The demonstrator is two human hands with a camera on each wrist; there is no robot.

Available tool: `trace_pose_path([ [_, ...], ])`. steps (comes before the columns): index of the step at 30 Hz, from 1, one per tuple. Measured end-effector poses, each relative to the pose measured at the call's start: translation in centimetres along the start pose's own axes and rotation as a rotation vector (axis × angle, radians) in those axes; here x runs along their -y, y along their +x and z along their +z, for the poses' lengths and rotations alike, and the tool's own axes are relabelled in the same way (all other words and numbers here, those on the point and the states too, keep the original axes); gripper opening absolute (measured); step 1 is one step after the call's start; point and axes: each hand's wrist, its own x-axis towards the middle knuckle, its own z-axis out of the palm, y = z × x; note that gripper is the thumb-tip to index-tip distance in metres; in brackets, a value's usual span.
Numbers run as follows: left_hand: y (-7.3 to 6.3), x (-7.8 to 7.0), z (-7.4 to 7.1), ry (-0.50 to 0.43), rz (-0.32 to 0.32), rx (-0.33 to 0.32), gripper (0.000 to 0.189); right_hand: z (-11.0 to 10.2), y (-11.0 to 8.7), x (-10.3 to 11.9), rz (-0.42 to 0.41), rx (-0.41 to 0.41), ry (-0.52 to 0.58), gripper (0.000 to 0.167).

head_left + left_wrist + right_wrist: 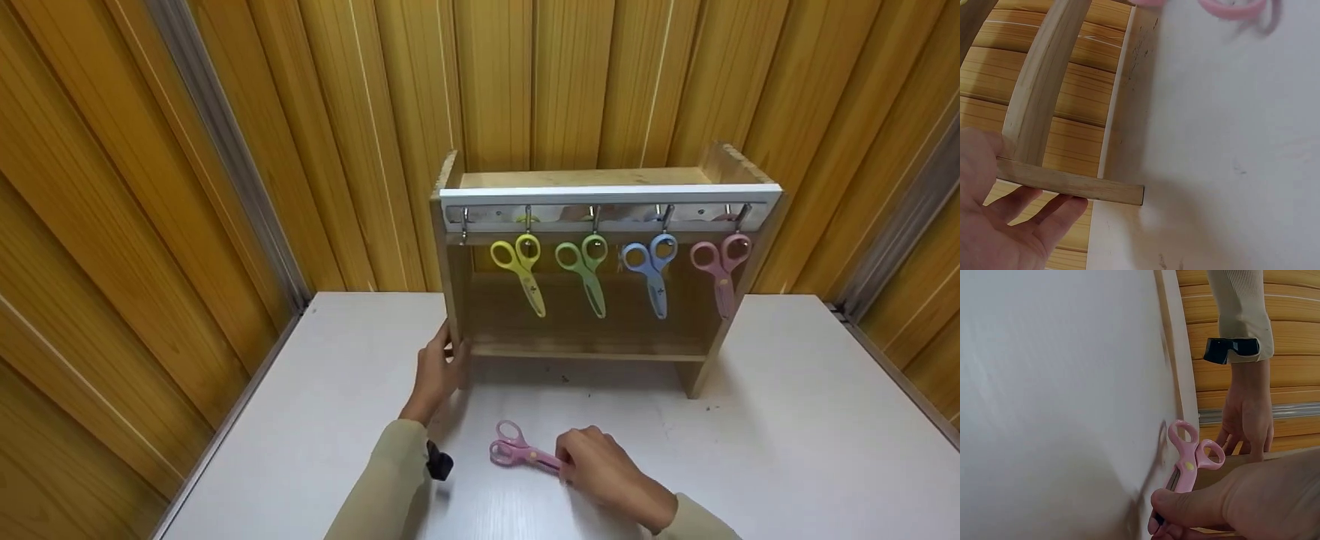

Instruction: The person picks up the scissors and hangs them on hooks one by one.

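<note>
My right hand (602, 466) pinches pink scissors (517, 452) by the blade end, with the handle loops pointing left; thumb and fingers hide the tips. In the right wrist view, the scissors (1187, 464) are tilted just above the white table. My left hand (439, 373) grips the lower left side panel of a wooden rack (448, 270). Along the rack's front runs a metal hook strip (487, 217). From its hooks hang yellow scissors (529, 286), green scissors (591, 283), blue scissors (655, 283) and a second pair of pink scissors (724, 283). The leftmost hook (464, 221) holds no scissors.
The rack stands on a white table (322, 360), with its lower shelf (592, 355) raised above the tabletop. Wood-patterned walls (495, 82) enclose the back and sides. A black device (439, 462) is strapped at the left wrist.
</note>
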Motion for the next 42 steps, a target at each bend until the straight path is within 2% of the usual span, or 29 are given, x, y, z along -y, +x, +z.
trace_pose_path([
  [4, 0.0, 0.1, 0.1, -0.016, 0.007, 0.007, 0.057, -1.7, 0.6, 0.8, 0.014, -0.001, -0.027, 0.017],
  [9, 0.0, 0.0, 0.0, -0.020, 0.002, -0.001, 0.058, -4.1, 1.5, 2.4, 0.075, 0.002, -0.044, 0.015],
  [15, -0.1, 0.0, -0.1, -0.017, -0.007, 0.010, 0.059, -6.8, 2.7, 4.0, 0.114, -0.040, -0.038, 0.012],
  [18, -0.1, 0.0, -0.1, -0.015, -0.006, 0.005, 0.059, -7.9, 3.3, 4.6, 0.083, -0.089, -0.040, 0.011],
  [21, -0.1, 0.0, -0.1, -0.016, 0.006, -0.003, 0.058, -8.9, 4.0, 5.1, 0.014, -0.153, -0.034, 0.009],
  [25, -0.1, 0.0, -0.1, 0.004, 0.021, -0.008, 0.058, -9.7, 4.9, 5.6, -0.088, -0.245, 0.006, 0.009],
  [28, -0.2, -0.1, -0.1, 0.027, 0.035, -0.011, 0.056, -9.9, 5.7, 6.2, -0.134, -0.310, 0.055, 0.009],
  [34, -0.2, -0.1, -0.1, 0.030, 0.019, -0.014, 0.059, -10.0, 7.4, 7.7, -0.161, -0.421, 0.166, 0.008],
  [42, -0.1, 0.1, -0.1, 0.033, 0.011, -0.006, 0.060, -9.7, 9.3, 9.4, -0.167, -0.530, 0.245, 0.008],
])
